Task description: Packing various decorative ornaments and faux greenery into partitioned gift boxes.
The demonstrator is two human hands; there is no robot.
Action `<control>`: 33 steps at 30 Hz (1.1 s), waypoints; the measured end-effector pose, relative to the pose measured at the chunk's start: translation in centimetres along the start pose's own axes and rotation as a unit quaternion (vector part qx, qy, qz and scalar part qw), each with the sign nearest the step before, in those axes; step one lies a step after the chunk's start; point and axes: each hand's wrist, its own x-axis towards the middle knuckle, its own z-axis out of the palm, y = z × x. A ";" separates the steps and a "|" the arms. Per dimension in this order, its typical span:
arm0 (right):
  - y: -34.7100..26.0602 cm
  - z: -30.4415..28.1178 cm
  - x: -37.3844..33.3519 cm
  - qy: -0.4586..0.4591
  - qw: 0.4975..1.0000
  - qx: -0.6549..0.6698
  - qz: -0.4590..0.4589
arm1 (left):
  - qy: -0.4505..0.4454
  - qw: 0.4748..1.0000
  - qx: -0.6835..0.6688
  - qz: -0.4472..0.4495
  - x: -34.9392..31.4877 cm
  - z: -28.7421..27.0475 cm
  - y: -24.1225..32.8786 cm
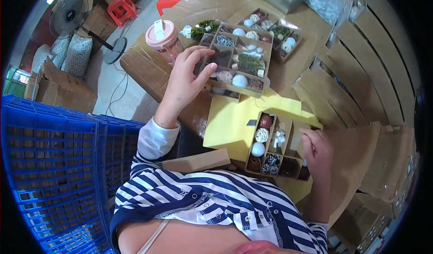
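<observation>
My left hand (187,71) reaches over the left side of the upper divided box (234,46), thumb and fingers apart, beside a compartment of dark pieces (222,58). That box also holds a green moss bundle (251,64), a white ball (239,81) and woven balls. Nearer to me, a second divided cardboard box (284,148) contains a reddish ball (266,121), a white wicker ball (261,135), a pale ball (258,149) and small white pieces (279,137). At its right edge my right hand (319,152) is closed with curled fingers; what they hold is hidden.
Yellow card sheets (228,123) lie under the near box. A pink-lidded cup (163,40) stands at the table's left. Another filled divided box (288,40) sits behind. Blue plastic crates (54,155) flank my left, cardboard strips (361,64) the right.
</observation>
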 end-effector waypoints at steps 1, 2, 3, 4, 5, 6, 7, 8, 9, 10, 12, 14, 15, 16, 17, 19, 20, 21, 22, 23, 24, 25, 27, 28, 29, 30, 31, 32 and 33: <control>-0.6 0.6 1.5 -0.003 0.999 0.029 -0.038 | 0.019 0.999 0.001 -0.029 0.0 0.3 -1.1; -1.7 0.6 3.2 -0.040 0.996 0.038 -0.064 | 0.037 0.998 0.002 -0.058 -0.2 0.7 -2.4; -2.7 0.9 4.9 -0.031 0.992 0.058 -0.107 | 0.026 0.998 -0.010 -0.053 -0.4 1.7 -3.8; -3.6 1.4 6.7 -0.023 0.985 0.079 -0.151 | 0.027 1.000 -0.002 -0.015 -0.7 2.5 -4.6; -4.2 2.1 8.9 -0.026 0.977 0.101 -0.186 | 0.025 1.000 0.014 -0.003 -1.0 3.4 -5.2; -4.2 3.2 11.4 -0.022 0.973 0.119 -0.198 | 0.007 0.998 -0.043 -0.034 -0.7 4.3 -3.7; -4.3 4.7 14.2 -0.020 0.967 0.140 -0.212 | 0.001 0.992 -0.100 -0.072 -0.7 5.2 -3.1; -7.6 6.2 17.0 -0.026 0.963 0.162 -0.212 | 0.040 0.994 -0.085 -0.063 -2.0 3.7 -3.0; -8.1 8.6 20.2 -0.034 0.963 0.194 -0.183 | 0.078 0.996 0.048 0.009 -2.3 4.7 -4.1; -7.9 11.0 23.6 -0.048 0.964 0.210 -0.154 | 0.103 0.985 0.127 0.049 -2.4 5.5 -4.2; -5.1 16.1 30.8 -0.033 0.970 0.191 -0.148 | 0.112 0.987 0.101 0.057 -2.0 6.6 -3.3; -4.6 20.0 35.7 -0.074 0.987 0.096 -0.108 | 0.115 0.989 0.080 0.055 -2.3 6.4 -3.9; -4.9 22.0 37.5 -0.104 0.989 0.038 -0.094 | 0.120 0.988 0.071 0.061 -2.6 5.9 -4.1; -4.0 24.1 39.2 -0.140 0.987 -0.003 -0.082 | 0.122 0.989 0.056 0.065 -2.7 5.6 -4.1; -1.9 25.9 40.8 -0.171 0.982 -0.051 -0.063 | 0.117 0.989 0.045 0.076 -2.3 5.9 -4.0; 1.9 28.0 43.0 -0.247 0.962 -0.080 -0.088 | 0.128 0.987 0.048 0.088 -2.1 6.8 -3.9; 1.7 29.2 42.9 -0.273 0.957 -0.036 -0.095 | 0.126 0.987 0.053 0.082 -2.5 6.5 -4.0; 1.0 29.8 43.3 -0.327 0.937 -0.069 -0.098 | 0.125 0.988 0.054 0.079 -2.7 6.3 -4.1; 0.1 29.7 43.4 -0.377 0.915 -0.104 -0.099 | 0.123 0.988 0.055 0.073 -3.0 6.2 -4.3; 0.5 30.1 43.6 -0.397 0.905 -0.088 -0.128 | 0.121 0.989 0.057 0.067 -3.1 6.1 -4.3; 0.7 30.2 43.8 -0.393 0.906 -0.090 -0.128 | 0.122 0.988 0.056 0.071 -2.9 6.0 -4.2; 0.9 30.1 44.0 -0.339 0.934 -0.092 -0.066 | 0.122 0.988 0.055 0.073 -2.7 6.0 -4.0; 0.8 29.4 44.1 -0.282 0.955 -0.091 -0.006 | 0.122 0.988 0.056 0.075 -2.6 5.9 -4.0; 0.0 28.5 43.7 -0.216 0.974 -0.075 -0.006 | 0.123 0.988 0.058 0.071 -2.8 5.8 -4.3; -0.9 27.6 43.4 -0.149 0.987 -0.057 -0.006 | 0.125 0.988 0.061 0.066 -2.9 5.7 -4.5; -0.5 26.5 43.4 -0.142 0.988 -0.060 -0.002 | 0.124 0.988 0.057 0.073 -2.7 5.8 -4.4; 0.0 25.3 43.5 -0.090 0.994 -0.067 -0.010 | 0.129 0.987 0.053 0.077 -2.5 5.9 -4.2; 0.3 24.2 43.4 -0.036 0.996 -0.074 -0.019 | 0.133 0.987 0.049 0.080 -2.3 6.0 -4.1; -0.1 23.4 42.9 -0.032 0.996 -0.076 -0.017 | 0.138 0.985 0.052 0.084 -2.4 6.0 -4.2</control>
